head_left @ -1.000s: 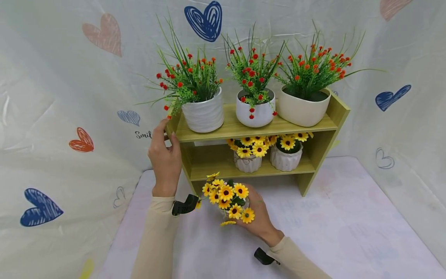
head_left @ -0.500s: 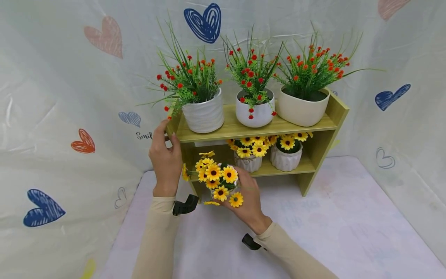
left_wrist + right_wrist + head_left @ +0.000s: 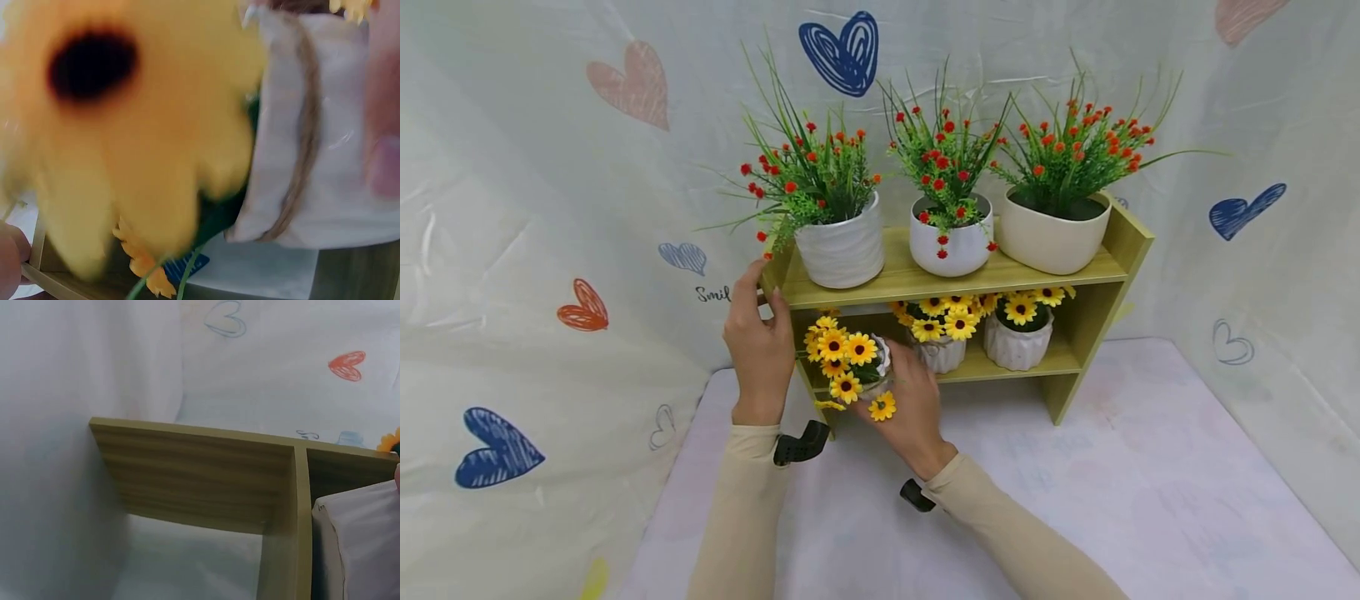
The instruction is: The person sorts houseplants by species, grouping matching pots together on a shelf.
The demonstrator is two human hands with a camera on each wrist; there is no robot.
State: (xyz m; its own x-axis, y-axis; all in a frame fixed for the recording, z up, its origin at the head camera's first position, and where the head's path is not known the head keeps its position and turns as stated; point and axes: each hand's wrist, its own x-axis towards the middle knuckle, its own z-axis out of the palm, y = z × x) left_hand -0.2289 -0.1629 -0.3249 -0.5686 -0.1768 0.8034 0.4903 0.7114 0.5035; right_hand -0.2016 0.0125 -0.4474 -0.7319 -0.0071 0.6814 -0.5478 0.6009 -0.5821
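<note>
My left hand point(image 3: 758, 350) holds the left side panel of a two-tier wooden shelf point(image 3: 955, 287), its thumb near the front edge. In my right hand point(image 3: 910, 400) is a small flowerpot of yellow artificial sunflowers point(image 3: 842, 354), tilted so the blooms lean left, at the left end of the lower tier. The left wrist view shows that white flowerpot point(image 3: 331, 131) up close, with twine round it, fingers point(image 3: 384, 144) against it, and a blurred bloom point(image 3: 125, 119). The right wrist view has the white flowerpot point(image 3: 369, 544) at its right edge, inside the shelf. Whether its base touches the board is hidden.
Two similar sunflower pots, the middle one point(image 3: 942, 350) and the right one point(image 3: 1018, 342), stand on the lower tier. Above them are three larger pots of red-flowered grass: left point(image 3: 841, 246), middle point(image 3: 951, 246) and right point(image 3: 1054, 233). A heart-printed sheet point(image 3: 550, 208) hangs behind.
My right hand has carried the flowerpot up, left and forward from in front of the shelf to the left end of the lower tier. The left hand stays on the side panel.
</note>
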